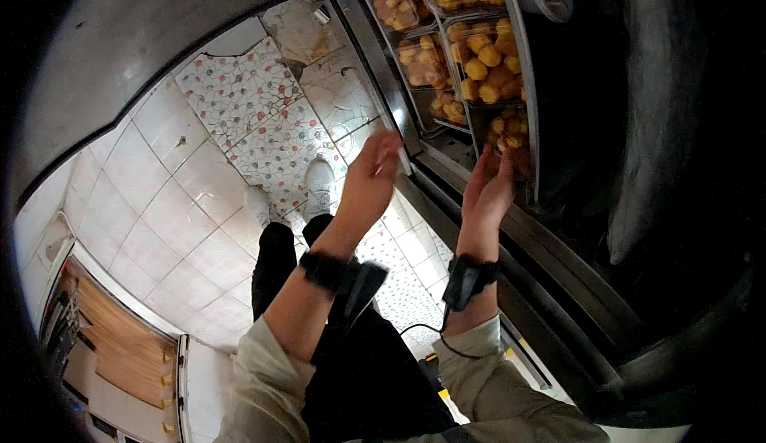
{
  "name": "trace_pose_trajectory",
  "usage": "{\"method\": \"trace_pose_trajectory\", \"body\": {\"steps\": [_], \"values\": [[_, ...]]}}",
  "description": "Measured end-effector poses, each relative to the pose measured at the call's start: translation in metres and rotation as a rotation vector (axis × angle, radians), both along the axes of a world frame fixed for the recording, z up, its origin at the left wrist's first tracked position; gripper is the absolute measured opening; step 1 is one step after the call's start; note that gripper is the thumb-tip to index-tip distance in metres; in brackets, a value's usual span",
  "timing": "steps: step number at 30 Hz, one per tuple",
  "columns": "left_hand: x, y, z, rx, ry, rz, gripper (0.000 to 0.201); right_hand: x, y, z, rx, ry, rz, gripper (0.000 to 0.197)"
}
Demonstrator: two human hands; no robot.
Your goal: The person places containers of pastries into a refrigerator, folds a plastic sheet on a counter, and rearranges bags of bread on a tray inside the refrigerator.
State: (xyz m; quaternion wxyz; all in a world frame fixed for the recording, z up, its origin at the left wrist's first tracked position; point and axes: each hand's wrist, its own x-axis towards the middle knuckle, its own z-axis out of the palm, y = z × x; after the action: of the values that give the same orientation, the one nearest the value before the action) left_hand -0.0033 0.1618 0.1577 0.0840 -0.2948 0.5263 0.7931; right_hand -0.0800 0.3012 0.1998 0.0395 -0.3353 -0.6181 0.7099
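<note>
My right hand [488,186] reaches into a dark metal cabinet with its fingers stretched out. Its fingertips meet the near end of a clear plastic box [511,130] filled with yellow-orange round pieces. They seem to rest against the box rather than wrap round it. Further left, my left hand [373,173] hangs in front of the cabinet's metal frame, apart from the boxes. Motion blurs its fingers, so their grip is unclear. Deeper in, a larger clear box [485,60] and a smaller one [423,61] hold similar pieces, alongside several more.
The cabinet's metal sill [519,239] runs along my right. A large dark panel [152,28] spans the upper left. Below are pale floor tiles [191,195] and my white shoes [321,183]. A wooden-coloured surface [128,331] stands at lower left. Straps with a cable sit on my wrists.
</note>
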Motion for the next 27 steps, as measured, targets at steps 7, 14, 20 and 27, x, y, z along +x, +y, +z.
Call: {"method": "trace_pose_trajectory", "body": {"steps": [7, 14, 20, 27], "values": [[0.163, -0.022, -0.016, 0.138, -0.319, 0.079, 0.017, -0.03, 0.038, -0.037, 0.472, 0.022, 0.324, 0.052], [0.227, -0.033, -0.003, 0.071, -0.451, 0.147, 0.018, -0.041, 0.045, -0.085, 2.122, -0.875, 1.149, 0.058], [0.219, -0.016, 0.005, 0.237, -0.421, 0.128, 0.018, -0.06, 0.137, -0.127, 2.081, -1.085, 1.095, 0.049], [0.219, -0.032, 0.013, 0.182, -0.443, 0.133, 0.017, -0.045, 0.092, -0.083, 0.901, -0.409, 0.786, 0.041]]}}
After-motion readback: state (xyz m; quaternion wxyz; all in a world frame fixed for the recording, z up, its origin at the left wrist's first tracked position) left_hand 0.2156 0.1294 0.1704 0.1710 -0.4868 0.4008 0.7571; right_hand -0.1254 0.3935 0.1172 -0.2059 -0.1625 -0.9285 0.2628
